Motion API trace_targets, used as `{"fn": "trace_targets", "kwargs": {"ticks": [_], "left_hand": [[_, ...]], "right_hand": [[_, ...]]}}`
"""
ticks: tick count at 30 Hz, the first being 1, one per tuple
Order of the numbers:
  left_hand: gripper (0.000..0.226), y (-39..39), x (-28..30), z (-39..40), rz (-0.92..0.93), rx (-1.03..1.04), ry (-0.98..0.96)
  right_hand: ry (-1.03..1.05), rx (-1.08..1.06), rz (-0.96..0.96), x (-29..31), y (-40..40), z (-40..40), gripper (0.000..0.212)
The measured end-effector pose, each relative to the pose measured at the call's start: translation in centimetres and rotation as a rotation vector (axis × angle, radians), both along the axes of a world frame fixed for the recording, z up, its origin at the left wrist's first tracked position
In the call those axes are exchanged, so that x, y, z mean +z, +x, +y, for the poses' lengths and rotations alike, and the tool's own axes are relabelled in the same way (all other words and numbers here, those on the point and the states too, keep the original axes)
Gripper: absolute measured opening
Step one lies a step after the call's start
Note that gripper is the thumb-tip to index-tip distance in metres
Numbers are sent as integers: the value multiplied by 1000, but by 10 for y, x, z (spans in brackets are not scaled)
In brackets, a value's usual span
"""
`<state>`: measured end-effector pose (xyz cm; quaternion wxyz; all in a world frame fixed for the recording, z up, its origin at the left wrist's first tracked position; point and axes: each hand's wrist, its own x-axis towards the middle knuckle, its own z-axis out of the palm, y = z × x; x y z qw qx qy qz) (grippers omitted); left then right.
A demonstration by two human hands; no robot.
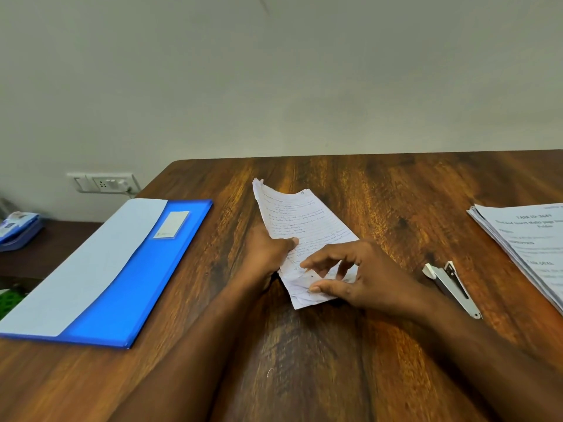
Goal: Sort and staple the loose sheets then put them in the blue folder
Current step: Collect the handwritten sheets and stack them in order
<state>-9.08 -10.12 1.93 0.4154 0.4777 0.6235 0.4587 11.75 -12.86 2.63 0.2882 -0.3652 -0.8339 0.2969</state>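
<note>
1. Sitting under everything is the dark brown wooden table [380, 190] with strong grain; it fills the lower half of my view and ends at a pale wall.
2. On the left part of the table lies the bright blue plastic folder [143, 287], flat, with a large pale sheet [82, 269] lying over its left side and a small white label card [172, 224] near its far end.
3. At the right edge of the table rests a stack of white printed papers [530, 239], partly cut off by the frame; the print is too blurred for me to read surely.
4. In the middle, between the folder and this stack, is the bundle of white handwritten loose sheets [300, 217], creased and lifted at its far end, lying slanted.
5. My left hand [268, 254] grips the left edge of these sheets, with the thumb pressed on top and the fingers curled under.
6. My right hand [362, 275] pinches the near lower corner of the same sheets; the thumb lies on the paper and the other fingers are bent and spread above it.
7. Just right of my right wrist lies the small silver and white stapler [451, 284], apart from my hand.
8. On the wall at the left is a white socket plate [103, 182].
</note>
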Motion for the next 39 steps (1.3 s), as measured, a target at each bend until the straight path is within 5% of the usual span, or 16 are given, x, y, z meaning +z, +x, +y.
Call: {"fn": "trace_targets", "kwargs": {"ticks": [7,16,39], "left_hand": [[47,-1,0,2,-21,21,-10],[39,0,-1,2,-29,19,-12],[49,5,-2,0,-18,37,-3]], "right_hand": [[360,92,-132,2,-2,-5,28],[418,69,-259,-1,-2,-13,43],[195,-249,97,-21,-14,-7,22]]}}
